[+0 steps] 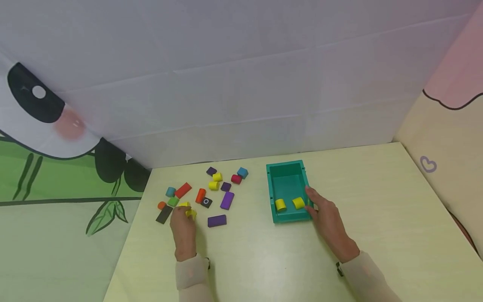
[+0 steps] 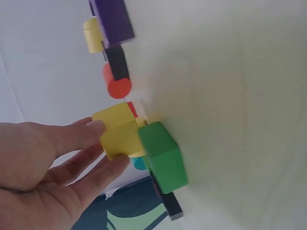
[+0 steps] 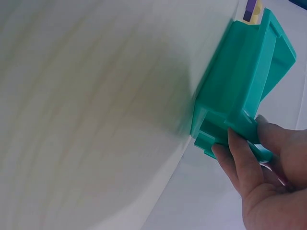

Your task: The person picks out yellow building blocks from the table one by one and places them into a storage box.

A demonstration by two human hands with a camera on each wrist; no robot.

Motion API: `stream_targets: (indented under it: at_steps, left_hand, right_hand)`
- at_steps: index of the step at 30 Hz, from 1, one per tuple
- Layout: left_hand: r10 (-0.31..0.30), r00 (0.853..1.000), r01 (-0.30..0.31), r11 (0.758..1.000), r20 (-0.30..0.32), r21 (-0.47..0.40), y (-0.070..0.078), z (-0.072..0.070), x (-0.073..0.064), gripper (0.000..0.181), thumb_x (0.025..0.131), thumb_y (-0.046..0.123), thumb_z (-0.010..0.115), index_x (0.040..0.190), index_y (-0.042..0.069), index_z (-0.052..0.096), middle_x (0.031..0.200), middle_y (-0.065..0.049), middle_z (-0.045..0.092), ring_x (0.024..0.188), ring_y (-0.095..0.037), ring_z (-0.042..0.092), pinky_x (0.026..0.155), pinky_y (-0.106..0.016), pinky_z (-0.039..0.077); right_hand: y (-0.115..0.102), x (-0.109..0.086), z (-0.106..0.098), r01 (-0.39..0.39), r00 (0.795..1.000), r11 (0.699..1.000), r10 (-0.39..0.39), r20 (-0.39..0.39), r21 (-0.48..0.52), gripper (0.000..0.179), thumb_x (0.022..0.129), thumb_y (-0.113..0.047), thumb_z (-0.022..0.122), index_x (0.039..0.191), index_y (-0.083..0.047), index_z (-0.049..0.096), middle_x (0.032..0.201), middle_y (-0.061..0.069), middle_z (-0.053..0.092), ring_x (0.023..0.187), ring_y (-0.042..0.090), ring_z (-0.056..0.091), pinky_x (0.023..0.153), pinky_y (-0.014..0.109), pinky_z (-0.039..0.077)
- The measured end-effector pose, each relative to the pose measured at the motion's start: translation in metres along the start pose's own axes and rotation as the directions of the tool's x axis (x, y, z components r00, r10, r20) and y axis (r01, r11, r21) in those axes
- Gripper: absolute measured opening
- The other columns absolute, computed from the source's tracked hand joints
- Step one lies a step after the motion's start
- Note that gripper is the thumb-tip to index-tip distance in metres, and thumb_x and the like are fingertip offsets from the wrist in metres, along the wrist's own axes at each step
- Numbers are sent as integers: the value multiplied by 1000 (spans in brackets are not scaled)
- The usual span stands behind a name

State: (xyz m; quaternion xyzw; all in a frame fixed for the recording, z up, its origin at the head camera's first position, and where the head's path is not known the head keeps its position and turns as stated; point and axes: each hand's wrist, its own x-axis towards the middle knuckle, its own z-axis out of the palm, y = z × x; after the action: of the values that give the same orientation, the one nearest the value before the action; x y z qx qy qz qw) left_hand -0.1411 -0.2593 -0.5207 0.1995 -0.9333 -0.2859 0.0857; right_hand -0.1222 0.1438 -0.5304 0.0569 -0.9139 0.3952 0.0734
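My left hand is at the left of the table, among loose coloured blocks. In the left wrist view its thumb and fingers pinch a yellow block. A green block stands right beside that yellow block, and another yellow piece is partly hidden behind it. My right hand grips the right wall of a teal tray, thumb on the rim and fingers against the outside. Inside the tray lie two yellow cylinders, one near the left wall and one close to the right fingertips.
Between the left hand and the tray lie purple blocks, a red cylinder and a dark block with a white ring. Left of them are a red block and a black block. A white wall cloth hangs behind the table.
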Motion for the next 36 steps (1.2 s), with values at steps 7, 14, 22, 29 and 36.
stream_targets:
  at_steps: [7,14,22,29,36]
  left_hand:
    - [67,997,-68,997,-31,-26,10,-1,-3,28,96,-19,58,122,-15,67,127,-32,60,122,-49,57,111,-58,48]
    - [106,994,-106,994,-29,-11,21,6,-6,27,94,-19,62,120,-15,70,126,-31,62,119,-49,60,107,-57,51]
    - [159,987,-159,986,-19,-43,40,16,-11,27,93,-19,65,118,-14,73,122,-29,65,117,-46,64,104,-55,55]
    - [235,972,-236,970,-18,-59,61,25,-20,26,91,-19,67,115,-12,74,125,-27,66,119,-45,63,106,-54,53]
    - [256,966,-254,964,18,-76,82,33,-26,27,90,-18,70,115,-9,77,127,-23,67,119,-43,65,103,-51,57]
  right_hand:
    - [0,0,1,-1,1000,1000,1,1,9,67,92,6,76,153,5,48,153,25,53,139,45,52,108,56,50]
    - [3,1,3,12,1000,1000,-12,-4,10,67,91,6,77,153,5,49,152,25,53,139,44,53,107,56,51]
    - [4,0,5,9,1000,1000,-9,-8,3,67,91,5,77,153,5,49,151,26,54,137,45,54,105,56,51]
    - [4,0,5,9,1000,1000,-9,-9,-2,68,91,5,77,153,5,49,150,26,55,136,45,55,105,56,52]
    - [4,0,5,11,1000,1000,-11,-15,4,68,90,6,78,153,5,49,150,26,55,136,46,55,105,56,52]
